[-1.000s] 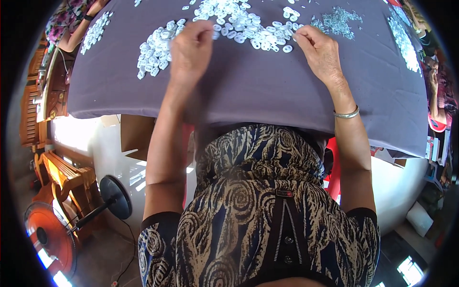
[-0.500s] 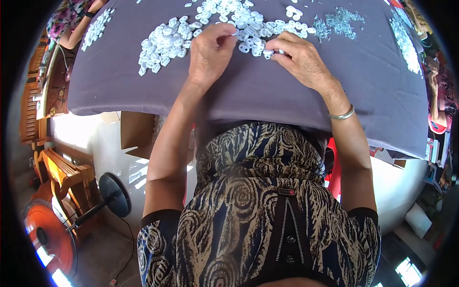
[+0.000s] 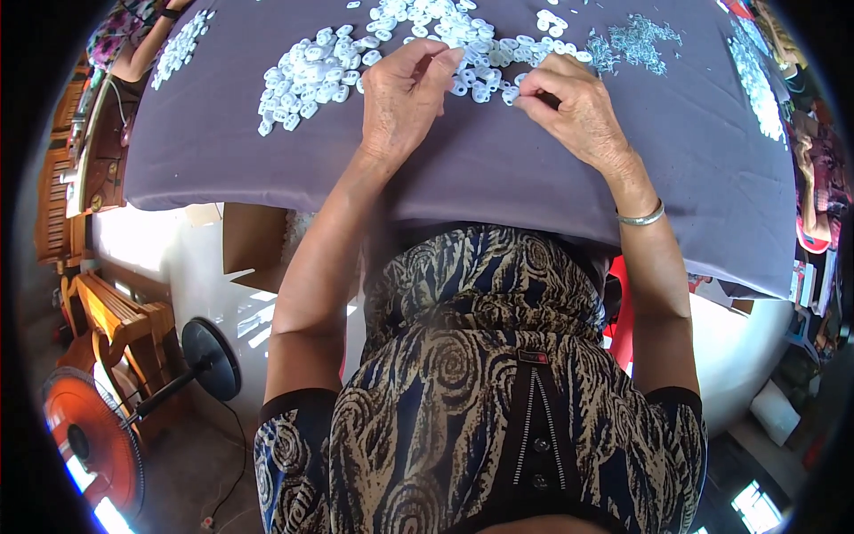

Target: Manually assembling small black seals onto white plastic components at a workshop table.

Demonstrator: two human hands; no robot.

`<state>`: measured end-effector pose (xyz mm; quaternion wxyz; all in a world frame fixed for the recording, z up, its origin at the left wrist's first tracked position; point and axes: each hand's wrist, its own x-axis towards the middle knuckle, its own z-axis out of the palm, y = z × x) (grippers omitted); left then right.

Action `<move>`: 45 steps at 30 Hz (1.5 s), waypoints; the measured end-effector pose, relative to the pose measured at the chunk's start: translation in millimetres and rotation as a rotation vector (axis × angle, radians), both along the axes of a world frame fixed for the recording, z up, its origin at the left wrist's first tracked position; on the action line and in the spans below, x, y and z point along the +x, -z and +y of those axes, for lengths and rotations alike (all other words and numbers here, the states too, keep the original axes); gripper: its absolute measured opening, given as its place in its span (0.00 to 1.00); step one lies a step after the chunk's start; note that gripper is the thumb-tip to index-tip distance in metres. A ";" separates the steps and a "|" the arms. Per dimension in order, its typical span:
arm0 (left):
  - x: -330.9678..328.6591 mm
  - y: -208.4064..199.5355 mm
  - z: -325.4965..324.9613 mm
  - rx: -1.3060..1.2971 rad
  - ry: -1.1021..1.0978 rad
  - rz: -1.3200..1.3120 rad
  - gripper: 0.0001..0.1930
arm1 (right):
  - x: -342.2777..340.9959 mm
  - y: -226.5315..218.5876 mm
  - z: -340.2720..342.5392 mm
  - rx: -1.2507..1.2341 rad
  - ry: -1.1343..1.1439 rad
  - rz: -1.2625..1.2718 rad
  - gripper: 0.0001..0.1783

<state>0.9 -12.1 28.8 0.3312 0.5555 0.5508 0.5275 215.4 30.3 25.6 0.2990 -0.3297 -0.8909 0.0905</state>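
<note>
Flat white pieces with holes lie loose on the cloth-covered bench [image 3: 498, 169], and the likeliest trouble is a piece slipping, since each is small against the fingertips. The left heap [image 3: 311, 76] sits at nine o'clock from the left hand [image 3: 407, 93], close enough that a sideways swing of that wrist could knock pieces out of it. The middle heap [image 3: 436, 22] spreads at one o'clock from the same hand; a careless drag there could run the two heaps together. At between one and two o'clock from the right hand [image 3: 569, 107] is a scatter of thin, pale bits [image 3: 636, 44], and a sweep of the knuckles that way could mix them among the white pieces. The cloth might also ruck under a dragging palm and shift everything on it.

As for the grip, the left thumb and forefinger come close together, pointing toward two o'clock at the middle heap's near edge; whether they pinch anything I cannot tell. The right thumb and forefinger curl nearly into a ring, their tips beside a white piece [image 3: 510, 96] at nine o'clock; whether they hold it is unclear.
</note>
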 end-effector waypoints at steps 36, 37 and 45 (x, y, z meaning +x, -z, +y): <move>35.0 24.4 -3.9 0.199 0.161 -0.012 0.25 | -14.3 0.6 -6.6 -0.851 -0.141 0.721 0.05; 35.0 25.6 -3.7 0.198 0.160 -0.012 0.25 | -15.1 0.6 -7.6 -0.852 -0.142 0.721 0.05; 35.0 18.1 -7.2 0.192 0.179 -0.058 0.19 | -10.8 -0.4 -9.3 -0.824 -0.067 0.617 0.07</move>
